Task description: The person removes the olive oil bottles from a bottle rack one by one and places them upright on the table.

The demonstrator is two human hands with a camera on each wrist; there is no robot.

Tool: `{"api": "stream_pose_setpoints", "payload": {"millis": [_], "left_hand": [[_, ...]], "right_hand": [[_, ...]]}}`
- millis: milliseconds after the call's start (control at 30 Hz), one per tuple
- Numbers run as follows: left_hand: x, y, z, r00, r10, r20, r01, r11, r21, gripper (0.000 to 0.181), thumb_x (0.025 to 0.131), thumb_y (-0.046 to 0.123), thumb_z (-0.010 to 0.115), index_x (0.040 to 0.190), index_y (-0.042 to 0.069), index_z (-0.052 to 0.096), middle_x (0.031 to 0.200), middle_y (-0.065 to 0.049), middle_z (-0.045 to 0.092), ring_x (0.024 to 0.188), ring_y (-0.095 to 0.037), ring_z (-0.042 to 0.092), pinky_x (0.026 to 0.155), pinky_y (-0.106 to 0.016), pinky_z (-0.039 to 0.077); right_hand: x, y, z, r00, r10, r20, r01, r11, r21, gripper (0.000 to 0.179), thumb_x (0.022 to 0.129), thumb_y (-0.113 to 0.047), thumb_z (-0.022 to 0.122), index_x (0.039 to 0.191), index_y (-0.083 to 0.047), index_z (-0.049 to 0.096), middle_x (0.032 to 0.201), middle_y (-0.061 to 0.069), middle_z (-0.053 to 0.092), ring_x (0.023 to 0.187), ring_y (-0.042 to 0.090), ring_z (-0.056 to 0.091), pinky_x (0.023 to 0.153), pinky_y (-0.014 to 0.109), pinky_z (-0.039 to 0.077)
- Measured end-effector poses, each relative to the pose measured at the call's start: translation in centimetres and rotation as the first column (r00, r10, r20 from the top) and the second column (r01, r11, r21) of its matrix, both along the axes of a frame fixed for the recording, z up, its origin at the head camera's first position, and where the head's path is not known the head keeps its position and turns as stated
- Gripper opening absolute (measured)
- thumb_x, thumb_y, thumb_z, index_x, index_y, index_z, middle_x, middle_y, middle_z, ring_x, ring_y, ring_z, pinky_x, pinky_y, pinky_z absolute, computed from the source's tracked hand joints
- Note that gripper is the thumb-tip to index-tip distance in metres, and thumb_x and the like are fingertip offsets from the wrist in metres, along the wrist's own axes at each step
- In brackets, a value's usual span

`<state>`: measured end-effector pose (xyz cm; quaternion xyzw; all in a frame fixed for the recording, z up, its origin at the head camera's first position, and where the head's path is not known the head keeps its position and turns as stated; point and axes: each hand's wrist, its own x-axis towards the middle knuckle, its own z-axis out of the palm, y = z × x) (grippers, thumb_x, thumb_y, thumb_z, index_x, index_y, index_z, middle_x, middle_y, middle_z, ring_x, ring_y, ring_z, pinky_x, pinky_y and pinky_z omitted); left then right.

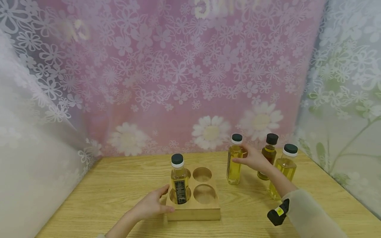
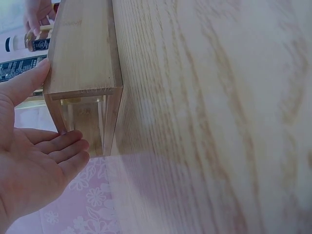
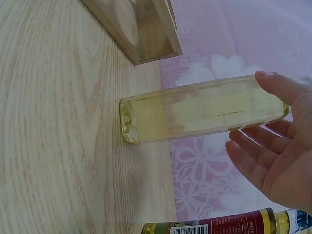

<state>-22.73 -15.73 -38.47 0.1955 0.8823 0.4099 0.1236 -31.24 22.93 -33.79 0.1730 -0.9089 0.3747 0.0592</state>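
Note:
In the head view my right hand [image 1: 253, 160] holds an upright bottle of yellow oil [image 1: 234, 167] with a dark cap, thumb on one side and fingers on the other. In the right wrist view the base of this bottle [image 3: 204, 111] is right at the tabletop. My left hand [image 1: 150, 204] touches the left side of a wooden bottle holder [image 1: 193, 214] with fingers extended. The left wrist view shows its thumb at an edge of the holder [image 2: 83, 48] and fingertips by the open side. Another oil bottle [image 1: 180, 181], black-labelled, stands in the holder's front left hole.
To the right stand a darker bottle with a black cap [image 1: 271, 140] and another yellow oil bottle [image 1: 287, 168], partly behind the right forearm. The wooden table [image 1: 125, 175] ends at a pink floral curtain [image 1: 178, 82]. A black wrist device [image 1: 278, 213] sits at the right sleeve.

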Motion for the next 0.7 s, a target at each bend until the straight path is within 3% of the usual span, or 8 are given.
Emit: {"api": "stream_pose_setpoints", "payload": {"millis": [333,500,600,700], "left_hand": [[0.1,0.1,0.0,1.0,-0.004,0.006,0.003,1.0,0.011,0.092,0.076,0.032,0.077,0.141,-0.01,0.027,0.139,-0.031,0.035,0.124,-0.048,0.036,0.095,-0.061,0.032],[0.0,0.0,-0.1,1.0,-0.004,0.012,0.003,1.0,0.011,0.092,0.076,0.034,0.076,0.142,-0.009,0.027,0.139,-0.03,0.035,0.124,-0.047,0.036,0.095,-0.062,0.032],[-0.1,0.0,-0.1,1.0,-0.003,0.009,0.003,1.0,0.011,0.092,0.076,0.034,0.076,0.142,-0.009,0.027,0.139,-0.03,0.036,0.124,-0.047,0.036,0.095,-0.062,0.032],[-0.1,0.0,-0.2,1.0,-0.006,0.007,0.006,1.0,0.012,0.092,0.076,0.034,0.076,0.142,-0.009,0.027,0.139,-0.03,0.035,0.125,-0.047,0.036,0.095,-0.061,0.032]], "right_hand": [[1.3,0.1,-0.7,0.999,-0.016,0.04,0.016,1.0,-0.013,0.076,0.088,-0.031,0.064,0.144,0.003,0.026,0.134,0.031,0.039,0.11,0.044,0.051,0.081,0.047,0.05],[2.4,0.0,-0.9,0.997,-0.055,0.049,0.055,0.998,0.006,0.073,0.089,-0.029,0.064,0.143,0.004,0.028,0.129,0.029,0.045,0.108,0.04,0.052,0.08,0.045,0.05],[3.3,-0.1,-0.9,0.997,-0.072,0.005,0.072,0.997,0.007,0.065,0.089,-0.024,0.063,0.139,0.006,0.034,0.123,0.028,0.05,0.105,0.039,0.055,0.078,0.045,0.051],[4.1,-0.3,-0.9,0.989,-0.094,-0.114,0.094,0.996,-0.002,0.053,0.089,-0.016,0.063,0.133,0.006,0.043,0.114,0.024,0.057,0.099,0.035,0.059,0.076,0.043,0.052]]}}
